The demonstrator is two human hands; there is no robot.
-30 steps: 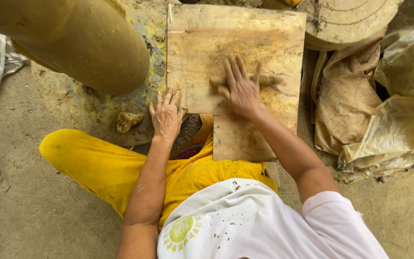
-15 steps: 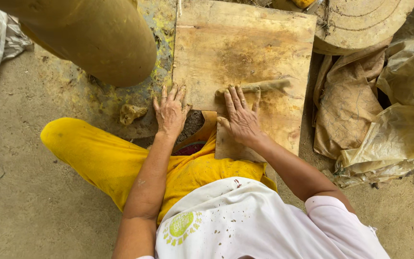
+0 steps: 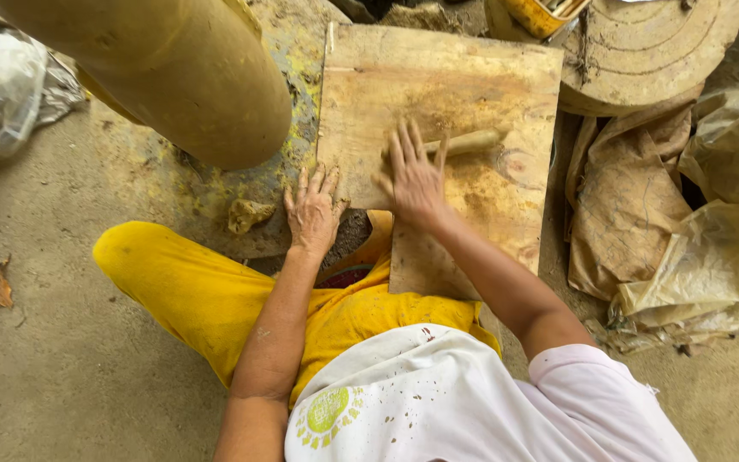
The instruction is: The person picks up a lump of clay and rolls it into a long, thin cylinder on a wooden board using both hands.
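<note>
My right hand (image 3: pixel 415 175) lies flat, fingers spread, on a wooden board (image 3: pixel 472 77), pressing on a tan roll of clay (image 3: pixel 472 141) that sticks out to the right of the fingers. My left hand (image 3: pixel 314 210) rests flat and spread at the board's near left corner, on the stained floor beside it. I sit with yellow trousers (image 3: pixel 181 287) and a white shirt below the hands.
A large ochre clay vessel (image 3: pixel 164 68) stands at upper left. A small clay lump (image 3: pixel 248 214) lies near my left hand. A round wooden wheel (image 3: pixel 652 60) is at upper right, crumpled plastic sheets (image 3: pixel 686 222) at right, a plastic bag (image 3: pixel 2 85) far left.
My right hand has slid back and then forward over the board, and the clay roll has turned longer and moved away from me. The left hand has stayed at the board's corner.
</note>
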